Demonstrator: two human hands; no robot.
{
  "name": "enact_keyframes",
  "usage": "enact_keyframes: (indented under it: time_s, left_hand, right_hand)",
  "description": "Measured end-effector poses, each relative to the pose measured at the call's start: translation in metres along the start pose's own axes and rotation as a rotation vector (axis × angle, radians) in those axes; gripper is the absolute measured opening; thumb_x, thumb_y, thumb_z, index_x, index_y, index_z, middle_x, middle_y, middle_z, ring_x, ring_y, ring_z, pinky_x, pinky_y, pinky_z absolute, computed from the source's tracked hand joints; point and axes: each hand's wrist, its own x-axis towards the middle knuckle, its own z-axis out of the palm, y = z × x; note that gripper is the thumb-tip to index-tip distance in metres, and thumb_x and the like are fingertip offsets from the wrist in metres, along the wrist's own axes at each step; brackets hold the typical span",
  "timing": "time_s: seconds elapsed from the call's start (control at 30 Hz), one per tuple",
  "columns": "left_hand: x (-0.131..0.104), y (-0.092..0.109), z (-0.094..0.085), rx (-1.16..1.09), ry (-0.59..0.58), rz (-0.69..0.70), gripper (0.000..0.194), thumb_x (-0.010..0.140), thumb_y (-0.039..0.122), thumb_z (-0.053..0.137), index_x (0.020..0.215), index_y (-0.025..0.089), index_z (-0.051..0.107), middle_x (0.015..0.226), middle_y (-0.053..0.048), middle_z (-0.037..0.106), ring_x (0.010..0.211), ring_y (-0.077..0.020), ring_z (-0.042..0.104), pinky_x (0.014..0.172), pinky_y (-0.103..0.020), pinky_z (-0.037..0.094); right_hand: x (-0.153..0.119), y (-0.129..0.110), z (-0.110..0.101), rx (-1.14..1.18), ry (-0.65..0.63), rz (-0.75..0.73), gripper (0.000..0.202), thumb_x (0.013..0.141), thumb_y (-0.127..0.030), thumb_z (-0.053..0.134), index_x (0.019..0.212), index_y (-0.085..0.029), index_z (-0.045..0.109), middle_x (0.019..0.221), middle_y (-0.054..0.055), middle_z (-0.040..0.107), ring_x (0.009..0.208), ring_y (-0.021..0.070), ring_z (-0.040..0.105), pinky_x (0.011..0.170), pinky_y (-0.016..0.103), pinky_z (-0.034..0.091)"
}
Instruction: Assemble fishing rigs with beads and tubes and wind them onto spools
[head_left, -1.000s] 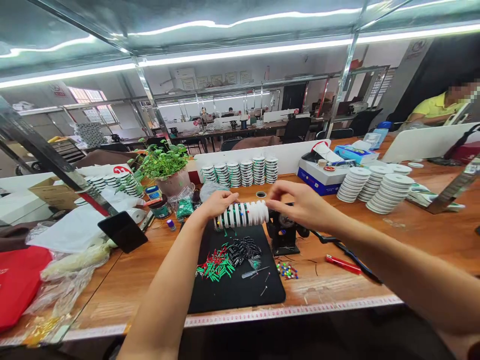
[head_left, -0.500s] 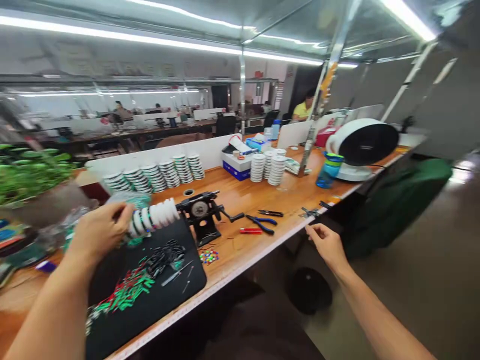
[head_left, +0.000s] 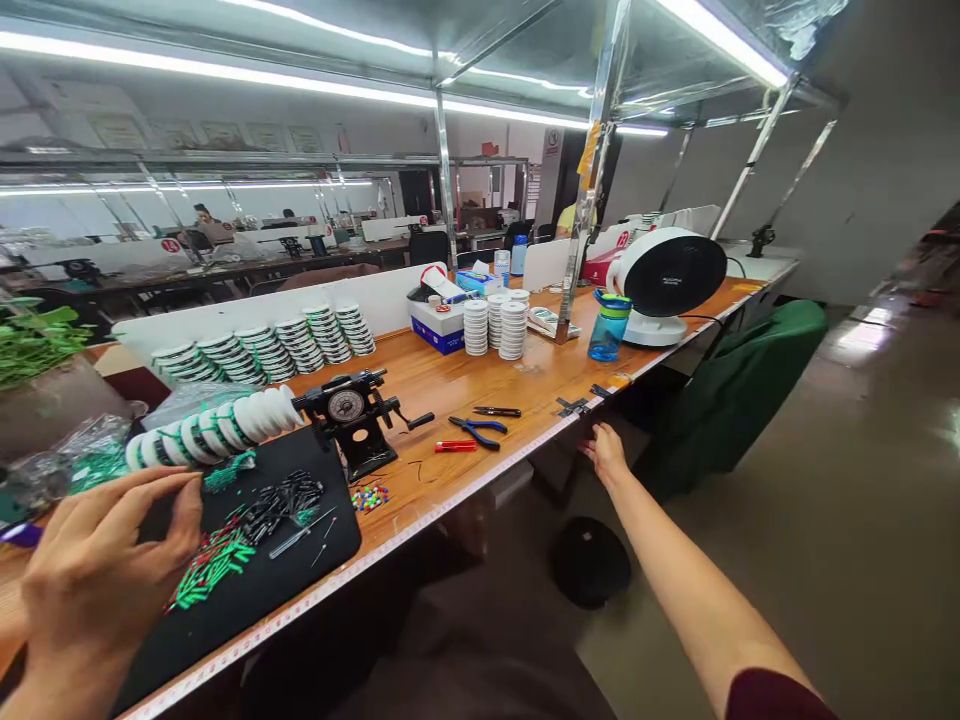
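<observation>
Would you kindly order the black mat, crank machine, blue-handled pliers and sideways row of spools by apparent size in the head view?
1. Black mat
2. Row of spools and crank machine: too alike to rank
3. Blue-handled pliers

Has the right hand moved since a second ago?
Yes: from beside the black crank machine, the right hand has gone rightward, near the table's front edge.

Desk surface, brown wood [head_left: 424,374], bare between the black metal hand-cranked winder [head_left: 349,418] and the stacks of white round discs [head_left: 512,332]; room to pass there, though the winder's black crank handle [head_left: 420,421] juts in and blue-handled pliers [head_left: 481,430] lie at the front. Beyond the left hand [head_left: 105,560], a row of white, green-threaded rings [head_left: 214,432] obstructs.
</observation>
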Motion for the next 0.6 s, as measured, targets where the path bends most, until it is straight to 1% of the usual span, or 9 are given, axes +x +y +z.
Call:
enact_keyframes:
  time_s: [0.07, 0.1, 0.2, 0.27, 0.33, 0.4, 0.47, 0.53, 0.6]
  left_hand:
    - [-0.02, 0.041, -0.016, -0.023, 0.068, 0.144, 0.013, 0.074, 0.028, 0.071, 0.086, 0.025, 0.066, 0.089, 0.003, 0.069, 0.084, -0.0195, 0.064, 0.082, -0.036, 0.052]
    - [-0.033, 0.063, -0.022, -0.109, 0.0, 0.115, 0.011, 0.077, 0.024, 0.068, 0.087, 0.025, 0.065, 0.089, 0.002, 0.068, 0.082, -0.0179, 0.064, 0.079, -0.033, 0.052]
    - [-0.08, 0.127, -0.021, -0.515, -0.389, -0.143, 0.007, 0.088, 0.022, 0.058, 0.084, 0.022, 0.064, 0.089, -0.002, 0.066, 0.084, -0.0148, 0.063, 0.073, -0.027, 0.051]
    - [-0.11, 0.161, -0.014, -0.7, -0.661, -0.291, 0.014, 0.091, 0.029, 0.055, 0.09, 0.023, 0.067, 0.095, -0.005, 0.067, 0.088, -0.0158, 0.063, 0.077, -0.028, 0.051]
    - [-0.136, 0.184, -0.009, -0.861, -0.843, -0.433, 0.022, 0.09, 0.037, 0.056, 0.103, 0.023, 0.067, 0.109, -0.008, 0.066, 0.099, -0.0181, 0.062, 0.088, -0.031, 0.049]
    - [-0.156, 0.195, -0.009, -0.99, -1.018, -0.632, 0.036, 0.089, 0.047, 0.056, 0.115, 0.022, 0.062, 0.114, -0.009, 0.064, 0.104, -0.0182, 0.061, 0.09, -0.03, 0.048]
    - [-0.172, 0.194, -0.012, -1.143, -1.172, -0.783, 0.048, 0.089, 0.059, 0.051, 0.114, 0.018, 0.058, 0.097, -0.01, 0.065, 0.086, -0.0167, 0.063, 0.072, -0.027, 0.049]
    - [-0.184, 0.183, -0.017, -1.209, -1.247, -0.93, 0.057, 0.083, 0.067, 0.052, 0.105, 0.015, 0.056, 0.07, -0.003, 0.058, 0.057, -0.0131, 0.054, 0.051, -0.023, 0.04]
    - [-0.191, 0.167, -0.024, -1.094, -1.163, -0.992, 0.051, 0.081, 0.064, 0.058, 0.087, 0.014, 0.056, 0.064, 0.0, 0.05, 0.052, -0.0096, 0.046, 0.051, -0.022, 0.036]
  right_hand:
    - [-0.04, 0.016, 0.006, 0.012, -0.091, 0.041, 0.034, 0.089, -0.048, 0.053, 0.097, -0.015, 0.049, 0.08, 0.003, 0.053, 0.058, 0.0114, 0.056, 0.055, 0.023, 0.046]
    - [-0.066, 0.026, 0.01, 0.01, -0.162, 0.055, 0.043, 0.083, -0.056, 0.057, 0.093, -0.015, 0.05, 0.08, 0.004, 0.055, 0.058, 0.0123, 0.056, 0.053, 0.023, 0.044]
    - [-0.152, 0.049, 0.02, -0.022, -0.436, 0.097, 0.059, 0.066, -0.066, 0.072, 0.085, -0.012, 0.059, 0.079, 0.008, 0.059, 0.059, 0.0144, 0.053, 0.052, 0.025, 0.043]
    - [-0.207, 0.053, 0.026, -0.053, -0.728, 0.098, 0.051, 0.078, -0.064, 0.066, 0.079, -0.013, 0.061, 0.087, 0.01, 0.061, 0.075, 0.0189, 0.057, 0.059, 0.026, 0.046]
    - [-0.25, 0.048, 0.03, -0.021, -0.948, 0.102, 0.047, 0.089, -0.062, 0.055, 0.079, -0.016, 0.06, 0.089, 0.008, 0.06, 0.083, 0.0212, 0.057, 0.064, 0.028, 0.048]
    - [-0.277, 0.038, 0.034, -0.038, -1.099, 0.059, 0.043, 0.095, -0.057, 0.05, 0.082, -0.017, 0.06, 0.085, 0.007, 0.059, 0.083, 0.0203, 0.057, 0.073, 0.029, 0.049]
    - [-0.286, 0.028, 0.036, -0.026, -1.134, 0.024, 0.04, 0.097, -0.052, 0.049, 0.083, -0.017, 0.061, 0.084, 0.006, 0.059, 0.08, 0.0186, 0.057, 0.077, 0.029, 0.049]
    - [-0.277, 0.019, 0.037, 0.073, -1.026, 0.03, 0.037, 0.094, -0.051, 0.055, 0.079, -0.017, 0.061, 0.083, 0.006, 0.06, 0.079, 0.0179, 0.058, 0.076, 0.028, 0.05]
    - [-0.255, 0.015, 0.038, 0.227, -0.819, 0.094, 0.034, 0.084, -0.049, 0.069, 0.074, -0.018, 0.059, 0.083, 0.005, 0.062, 0.079, 0.0178, 0.061, 0.074, 0.028, 0.053]
